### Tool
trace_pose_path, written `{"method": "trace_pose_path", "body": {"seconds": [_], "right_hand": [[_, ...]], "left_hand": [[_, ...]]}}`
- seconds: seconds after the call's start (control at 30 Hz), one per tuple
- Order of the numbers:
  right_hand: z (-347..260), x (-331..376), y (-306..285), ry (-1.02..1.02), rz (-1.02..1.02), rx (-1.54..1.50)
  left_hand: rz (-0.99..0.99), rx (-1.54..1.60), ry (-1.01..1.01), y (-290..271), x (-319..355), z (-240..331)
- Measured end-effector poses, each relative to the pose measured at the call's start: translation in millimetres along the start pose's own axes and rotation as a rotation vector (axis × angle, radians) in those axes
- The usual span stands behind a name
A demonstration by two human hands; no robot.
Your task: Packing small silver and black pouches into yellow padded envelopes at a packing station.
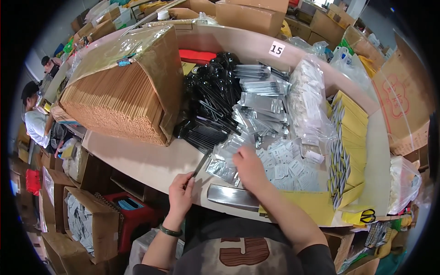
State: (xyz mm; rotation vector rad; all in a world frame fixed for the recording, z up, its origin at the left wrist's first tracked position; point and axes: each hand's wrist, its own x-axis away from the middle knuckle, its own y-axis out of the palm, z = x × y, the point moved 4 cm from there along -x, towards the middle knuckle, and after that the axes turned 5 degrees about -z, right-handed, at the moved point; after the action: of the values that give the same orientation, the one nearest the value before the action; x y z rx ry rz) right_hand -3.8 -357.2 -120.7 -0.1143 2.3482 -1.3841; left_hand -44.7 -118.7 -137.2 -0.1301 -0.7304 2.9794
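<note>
At the near edge of the surface (151, 165), our left hand (181, 195) pinched a slim black tool (200, 164) while our right hand (250, 167), fingers curled, picked among clear sachets (224, 160), so bagging it probably needed one opened.

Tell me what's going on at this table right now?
A person at a curved table holds a thin dark stick-like item in the left hand, while the right hand reaches into clear plastic packets. A big box of wooden sticks, black utensils and yellow sleeves lie around.
</note>
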Motion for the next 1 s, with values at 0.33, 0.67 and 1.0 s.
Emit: {"method": "trace_pose_path", "body": {"seconds": [0.33,0.67,1.0], "right_hand": [[-30,80,-31,-0.078,-0.182,-0.035],[-22,116,-46,-0.317,-0.340,0.155],[-27,120,-44,-0.375,-0.272,0.234]], "left_hand": [[-0.216,0.108,0.007,37,11,25],[-0.360,-0.434,0.695,53,-7,76],[0.127,-1.062,-0.128,-225,-250,125]]}}
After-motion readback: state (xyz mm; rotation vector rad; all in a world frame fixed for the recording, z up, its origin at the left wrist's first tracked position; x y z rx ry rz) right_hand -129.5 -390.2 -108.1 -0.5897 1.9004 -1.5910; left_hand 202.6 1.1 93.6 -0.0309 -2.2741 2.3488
